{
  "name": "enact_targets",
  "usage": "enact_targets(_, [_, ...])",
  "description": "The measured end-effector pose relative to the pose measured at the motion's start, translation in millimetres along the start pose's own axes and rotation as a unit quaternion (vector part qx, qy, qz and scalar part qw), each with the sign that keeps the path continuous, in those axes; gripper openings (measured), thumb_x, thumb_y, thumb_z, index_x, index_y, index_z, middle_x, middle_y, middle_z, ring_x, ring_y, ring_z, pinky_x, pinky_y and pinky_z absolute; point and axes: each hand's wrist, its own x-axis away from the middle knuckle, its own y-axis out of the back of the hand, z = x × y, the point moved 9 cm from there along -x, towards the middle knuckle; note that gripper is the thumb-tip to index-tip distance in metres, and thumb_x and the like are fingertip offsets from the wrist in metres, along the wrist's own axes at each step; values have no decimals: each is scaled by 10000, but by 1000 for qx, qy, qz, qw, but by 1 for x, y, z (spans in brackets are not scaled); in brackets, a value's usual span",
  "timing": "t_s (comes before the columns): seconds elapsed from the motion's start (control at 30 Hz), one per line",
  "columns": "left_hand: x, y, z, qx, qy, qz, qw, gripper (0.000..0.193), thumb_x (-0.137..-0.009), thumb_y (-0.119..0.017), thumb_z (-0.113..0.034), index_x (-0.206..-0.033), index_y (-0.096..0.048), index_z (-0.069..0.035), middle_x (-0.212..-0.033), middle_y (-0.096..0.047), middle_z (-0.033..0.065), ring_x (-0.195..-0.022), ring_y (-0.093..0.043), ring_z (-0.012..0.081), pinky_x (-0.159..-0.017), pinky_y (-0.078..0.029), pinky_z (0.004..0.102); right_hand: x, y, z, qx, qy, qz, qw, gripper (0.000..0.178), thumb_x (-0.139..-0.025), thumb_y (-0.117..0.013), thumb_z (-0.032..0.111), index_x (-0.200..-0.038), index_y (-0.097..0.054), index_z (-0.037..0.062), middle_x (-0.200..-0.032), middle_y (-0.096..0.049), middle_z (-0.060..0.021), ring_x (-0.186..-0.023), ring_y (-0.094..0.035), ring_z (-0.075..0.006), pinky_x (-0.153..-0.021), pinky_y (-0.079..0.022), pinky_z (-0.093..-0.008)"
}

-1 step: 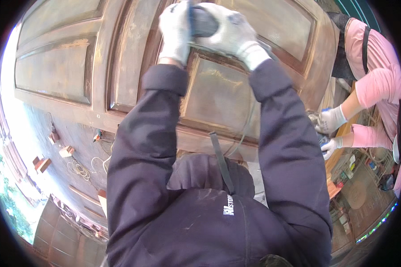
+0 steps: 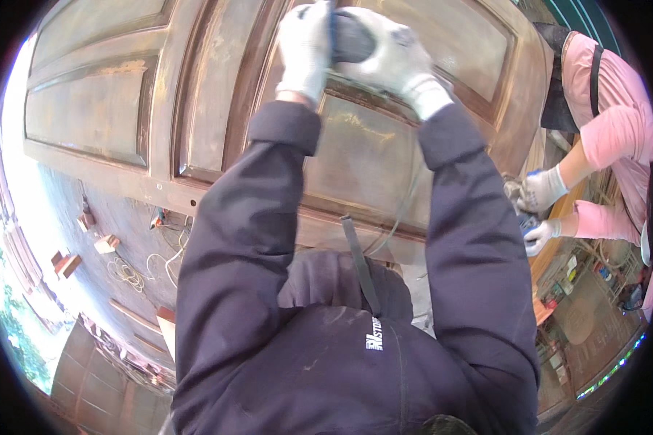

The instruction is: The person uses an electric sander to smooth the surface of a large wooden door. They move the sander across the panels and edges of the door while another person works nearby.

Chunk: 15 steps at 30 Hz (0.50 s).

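Note:
Both my hands wear white work gloves and grip a dark, rounded power sander [image 2: 354, 38] at the top of the view. My left hand [image 2: 301, 54] is closed at its left side, by a blue edge. My right hand [image 2: 400, 64] wraps over its right side. The sander is over the paneled brown wooden door [image 2: 366, 163], near the upper frame of a recessed panel; its underside is hidden. The door's surface is worn, with pale and darker patches. A thin greenish cord [image 2: 405, 206] runs down across the door past my right forearm.
At the right, a person in pink [image 2: 620, 138] works with gloved hands [image 2: 543, 190] on a tool beside wooden boards. Wood blocks [image 2: 67, 264], a coiled cable [image 2: 127, 274] and wooden strips [image 2: 134, 317] lie on the grey floor [image 2: 87, 239] at left.
Both my hands and the sander have shifted slightly to the right across the door. My grip looks the same.

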Motion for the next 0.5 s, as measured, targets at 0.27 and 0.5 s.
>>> enact_targets(0.27, [108, -136, -65, 102, 185, 92, 973, 330, -884, -623, -333, -843, -700, -14, -825, -715, 198, -808, -711, 331, -766, -542, 418, 102, 89, -85, 25, -158, 32, 987, 799, -629, -892, 235, -1347, -574, 91, -1273, -671, -145, -1186, -649, -273, -1014, -508, -385])
enact_targets(0.5, [103, -109, -56, 101, 143, 52, 983, 356, -859, -677, -379, -857, -715, -25, -825, -727, 162, -794, -716, 297, -748, -549, 387, 150, 66, -130, 8, -215, 184, 959, 924, -723, -859, 188, -1509, -385, 81, -1384, -598, -201, -1302, -571, -311, -1080, -465, -429])
